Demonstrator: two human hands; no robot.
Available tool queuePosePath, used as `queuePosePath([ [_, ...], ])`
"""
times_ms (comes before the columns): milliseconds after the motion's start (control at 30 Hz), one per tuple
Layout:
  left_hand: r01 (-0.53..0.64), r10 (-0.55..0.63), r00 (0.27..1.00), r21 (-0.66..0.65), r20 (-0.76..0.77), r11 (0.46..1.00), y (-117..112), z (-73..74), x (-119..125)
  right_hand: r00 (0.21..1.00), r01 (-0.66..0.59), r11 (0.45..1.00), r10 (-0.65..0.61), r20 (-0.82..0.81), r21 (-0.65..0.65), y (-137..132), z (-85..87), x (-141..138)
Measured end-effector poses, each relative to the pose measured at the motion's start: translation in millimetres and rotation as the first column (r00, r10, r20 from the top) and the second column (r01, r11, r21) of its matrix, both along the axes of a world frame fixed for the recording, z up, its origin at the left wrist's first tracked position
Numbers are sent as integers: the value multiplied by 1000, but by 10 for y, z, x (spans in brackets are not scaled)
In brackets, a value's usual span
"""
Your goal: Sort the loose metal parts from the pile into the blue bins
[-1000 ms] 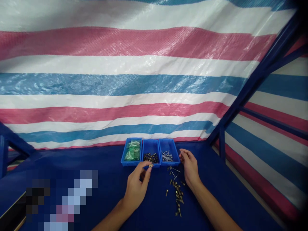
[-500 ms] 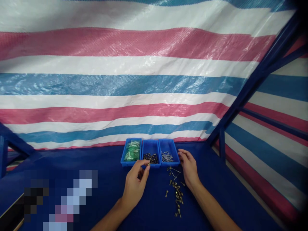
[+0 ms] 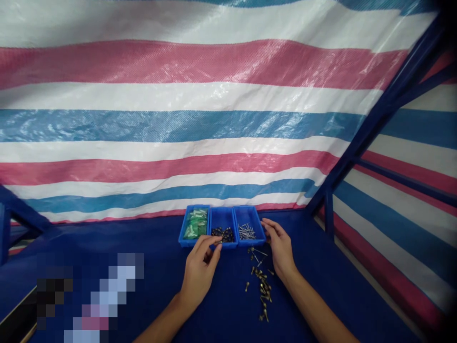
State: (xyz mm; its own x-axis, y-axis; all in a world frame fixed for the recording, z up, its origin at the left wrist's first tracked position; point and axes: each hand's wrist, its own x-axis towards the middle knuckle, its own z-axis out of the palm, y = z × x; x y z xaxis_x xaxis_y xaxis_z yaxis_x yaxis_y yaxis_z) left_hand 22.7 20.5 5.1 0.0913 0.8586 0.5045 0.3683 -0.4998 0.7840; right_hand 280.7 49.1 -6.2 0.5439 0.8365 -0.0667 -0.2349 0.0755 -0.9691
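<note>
Three blue plastic bins stand side by side at the back of the table. My left hand [image 3: 200, 269] is at the front rim of the middle bin [image 3: 223, 215], thumb and forefinger pinched close together; whatever lies between them is too small to make out. Dark, brass-toned small screw-like pieces [image 3: 224, 234] lie in that bin. My right hand [image 3: 281, 250] rests by the right wall of the right bin [image 3: 245, 214], fingers stretched toward its edge and apart, with nothing visible in them. Silver nails or screws [image 3: 247, 232] fill the bottom of this bin.
The left bin [image 3: 181, 236] holds green-and-clear small packets [image 3: 196, 224]. Loose brass-coloured pieces [image 3: 264, 288] and a few silver ones [image 3: 257, 257] are scattered on the blue table [image 3: 143, 238] between my forearms. Striped sheeting hangs behind; a blue metal frame [image 3: 328, 216] stands at right.
My left hand has barely moved; a small brassy piece seen at its fingertips before is harder to make out now. The right hand stays beside the right bin.
</note>
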Motion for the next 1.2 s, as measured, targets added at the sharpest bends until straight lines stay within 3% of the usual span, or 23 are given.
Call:
queuePosePath([
  [333, -10, 9, 999, 16, 44, 1000, 32, -7, -3, 999, -10, 1000, 10, 36, -13, 4, -30, 33],
  [500, 21, -17, 997, -54, 78, 998, 57, -45, -14, 999, -27, 1000, 27, 45, -10, 4, -17, 25],
  [700, 69, -31, 973, -161, 228, 985, 77, -75, -6, 999, -31, 999, 32, 41, -21, -4, 20, 11],
  [967, -27, 69, 974, -189, 216, 982, 95, -19, -27, 999, -38, 999, 39, 38, -29, 15, -22, 31],
  [1200, -106, 139, 978, -203, 154, 973, 133, -61, -60, 998, -38, 999, 39, 40, -31, 19, -45, 31],
])
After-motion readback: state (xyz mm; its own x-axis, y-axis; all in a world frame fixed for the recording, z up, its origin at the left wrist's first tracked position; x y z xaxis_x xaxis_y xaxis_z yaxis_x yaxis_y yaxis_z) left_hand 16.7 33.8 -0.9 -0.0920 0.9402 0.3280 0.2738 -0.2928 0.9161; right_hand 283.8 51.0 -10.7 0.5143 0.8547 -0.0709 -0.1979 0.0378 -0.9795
